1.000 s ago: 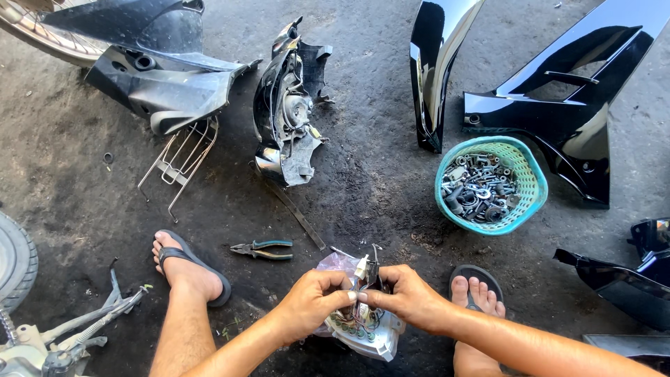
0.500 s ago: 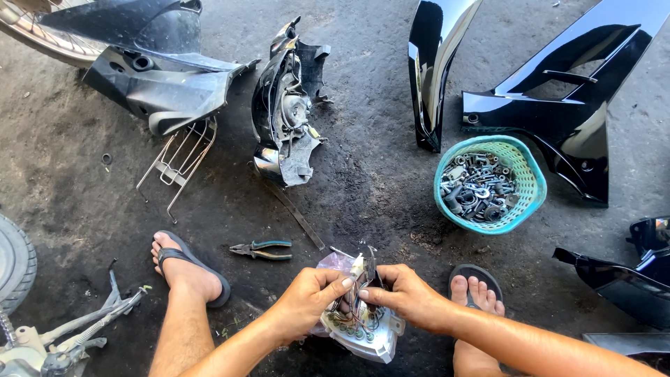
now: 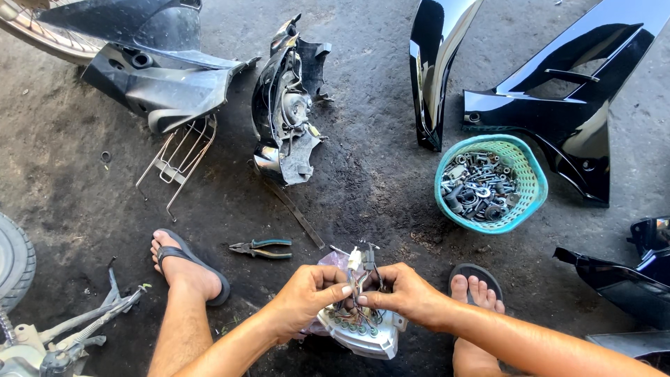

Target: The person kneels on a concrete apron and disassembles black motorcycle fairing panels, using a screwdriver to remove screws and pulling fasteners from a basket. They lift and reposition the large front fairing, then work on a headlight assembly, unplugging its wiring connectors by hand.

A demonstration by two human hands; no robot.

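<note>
- Head view, looking straight down at a dark, dirty concrete floor (image 3: 377, 188) where a person sits with both feet out in front.
- Left hand (image 3: 303, 297) — closed in a pinch on the bundle of wires (image 3: 359, 279), thumb and fingers tight around the strands.
- Right hand (image 3: 408, 297) grips the same wires from the other side; the two hands touch over them.
- A small white plug (image 3: 354, 258) sticks up from the wires, just above the fingertips.
- The wires come out of a pale instrument housing (image 3: 363, 335) that lies on the floor between the legs, right under the hands.
- Pliers (image 3: 262, 248) with teal handles lie on the floor just beside the left foot (image 3: 185, 269), apart from both hands.
- The right foot (image 3: 474, 290), in a dark sandal, sits just beside the right wrist.
- A teal basket (image 3: 530, 185) full of bolts and small metal parts stands well above the right hand.
- Farther off — a headlight unit (image 3: 286, 112), a wire rack (image 3: 178, 160) and several glossy black body panels (image 3: 558, 105).
- A tyre (image 3: 14, 258) shows at the left edge.
</note>
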